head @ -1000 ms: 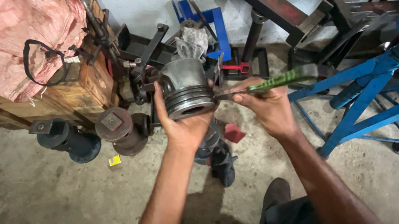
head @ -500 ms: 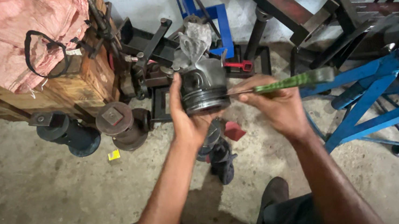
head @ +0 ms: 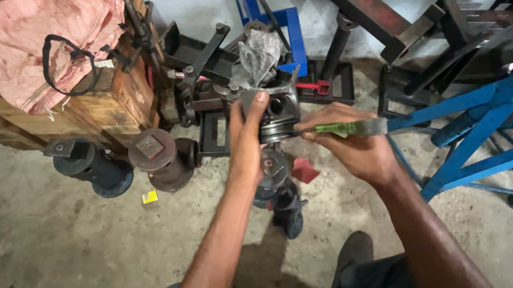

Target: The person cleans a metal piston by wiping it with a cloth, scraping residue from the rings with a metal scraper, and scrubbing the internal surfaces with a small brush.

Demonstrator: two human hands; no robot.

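Left hand: clenched round the piston, thumb up its near side.
Right hand: grips a green-handled blade, its tip touching the piston.
Piston: held above the floor, between both hands, just right of the left palm.
Beyond: wooden crate, blue frame at right.

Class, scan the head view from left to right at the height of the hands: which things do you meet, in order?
Dark round stand → rusty round stand → left hand → metal piston → right hand → green-handled blade → blue metal frame.
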